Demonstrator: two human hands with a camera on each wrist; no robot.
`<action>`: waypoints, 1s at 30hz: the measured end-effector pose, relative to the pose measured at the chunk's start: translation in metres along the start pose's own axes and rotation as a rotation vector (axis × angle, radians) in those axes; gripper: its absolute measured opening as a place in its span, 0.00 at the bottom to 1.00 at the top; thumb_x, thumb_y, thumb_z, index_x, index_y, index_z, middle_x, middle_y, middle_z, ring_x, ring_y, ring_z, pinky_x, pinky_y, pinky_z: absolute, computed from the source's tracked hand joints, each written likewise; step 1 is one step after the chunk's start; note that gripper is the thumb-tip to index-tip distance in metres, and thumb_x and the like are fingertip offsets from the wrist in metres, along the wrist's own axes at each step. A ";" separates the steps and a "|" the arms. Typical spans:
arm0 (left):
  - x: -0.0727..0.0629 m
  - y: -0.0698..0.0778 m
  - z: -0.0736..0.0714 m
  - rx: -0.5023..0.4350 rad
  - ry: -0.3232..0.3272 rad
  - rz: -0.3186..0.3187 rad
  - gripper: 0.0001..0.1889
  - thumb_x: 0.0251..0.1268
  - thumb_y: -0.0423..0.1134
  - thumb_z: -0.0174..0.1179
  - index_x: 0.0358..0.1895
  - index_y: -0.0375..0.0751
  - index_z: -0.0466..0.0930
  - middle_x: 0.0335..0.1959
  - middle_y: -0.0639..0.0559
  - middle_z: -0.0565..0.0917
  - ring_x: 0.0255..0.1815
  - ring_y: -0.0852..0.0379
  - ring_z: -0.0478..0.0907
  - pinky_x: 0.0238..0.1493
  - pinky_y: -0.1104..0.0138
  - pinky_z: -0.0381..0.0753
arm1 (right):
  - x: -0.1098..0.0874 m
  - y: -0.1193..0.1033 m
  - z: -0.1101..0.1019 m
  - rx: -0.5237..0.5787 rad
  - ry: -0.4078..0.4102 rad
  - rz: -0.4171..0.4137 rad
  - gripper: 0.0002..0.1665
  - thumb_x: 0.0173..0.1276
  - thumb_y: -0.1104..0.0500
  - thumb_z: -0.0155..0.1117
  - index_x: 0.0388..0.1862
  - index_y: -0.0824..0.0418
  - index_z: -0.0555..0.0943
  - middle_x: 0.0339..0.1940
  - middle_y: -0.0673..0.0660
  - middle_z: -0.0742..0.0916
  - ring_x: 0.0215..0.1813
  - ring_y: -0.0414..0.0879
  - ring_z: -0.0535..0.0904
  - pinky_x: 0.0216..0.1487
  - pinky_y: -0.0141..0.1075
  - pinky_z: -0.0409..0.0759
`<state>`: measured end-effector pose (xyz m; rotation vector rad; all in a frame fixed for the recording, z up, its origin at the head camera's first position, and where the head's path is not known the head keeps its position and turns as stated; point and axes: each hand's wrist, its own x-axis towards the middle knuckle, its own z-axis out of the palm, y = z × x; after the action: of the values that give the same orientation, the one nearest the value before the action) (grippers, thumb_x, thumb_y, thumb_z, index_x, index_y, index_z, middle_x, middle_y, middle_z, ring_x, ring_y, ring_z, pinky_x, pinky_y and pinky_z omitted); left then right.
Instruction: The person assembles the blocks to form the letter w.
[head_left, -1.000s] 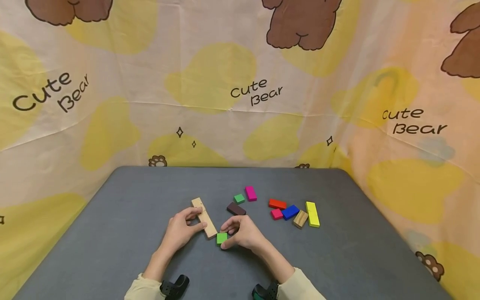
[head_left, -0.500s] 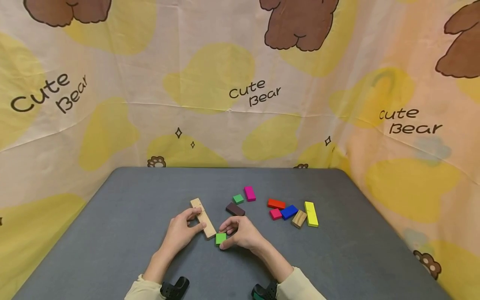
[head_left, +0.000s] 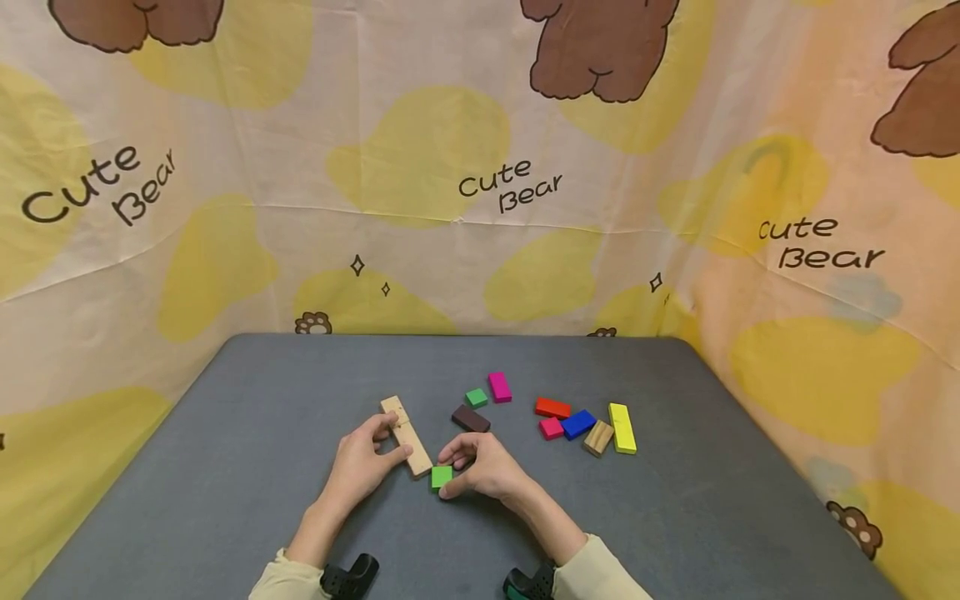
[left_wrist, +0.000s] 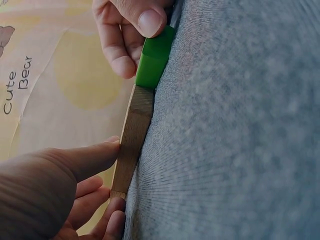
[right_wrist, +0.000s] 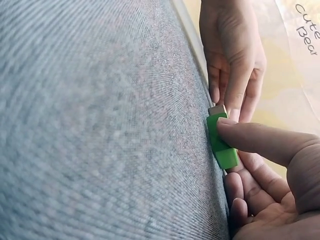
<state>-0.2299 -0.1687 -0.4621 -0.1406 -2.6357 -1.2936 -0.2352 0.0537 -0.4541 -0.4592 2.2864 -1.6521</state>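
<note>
My right hand (head_left: 487, 471) pinches the small bright-green, flat-sided block (head_left: 441, 477), thumb on its near end and a finger around the far side, low over the grey cloth-covered tabletop (head_left: 247, 467). That block sits at the near end of the long pale bare-wood bar (head_left: 409, 446); they look to be touching there, though the green one is turned at an angle to the bar. My left hand (head_left: 363, 462) lies along the bar with thumb and fingertips set apart on it; whether they truly pinch, I cannot tell. A seam shows across the bar near those fingertips, so I judge it may be two pieces end to end: uneven pressure from my left thumb and finger could kink it there. If I squeezed the green block too hard near its corner, it could twist or shoot sideways. Pushing it in crooked could swing the bar's near end, as my left fingers lie farther up. Just beyond my right knuckles is the dark brown rectangular block (head_left: 470, 418); lifting that hand away carelessly could knock it into the dull green block (head_left: 476, 398) behind.
</note>
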 end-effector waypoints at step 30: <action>0.000 -0.002 0.000 -0.004 0.008 0.002 0.28 0.57 0.38 0.73 0.61 0.34 0.77 0.54 0.37 0.81 0.54 0.41 0.78 0.54 0.48 0.78 | -0.004 -0.001 -0.005 -0.044 0.008 -0.075 0.24 0.44 0.69 0.83 0.43 0.63 0.85 0.39 0.55 0.86 0.42 0.52 0.79 0.41 0.34 0.78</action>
<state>-0.2308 -0.1700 -0.4640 -0.1384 -2.6257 -1.2956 -0.2341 0.0595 -0.4518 -0.5555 2.3418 -1.6433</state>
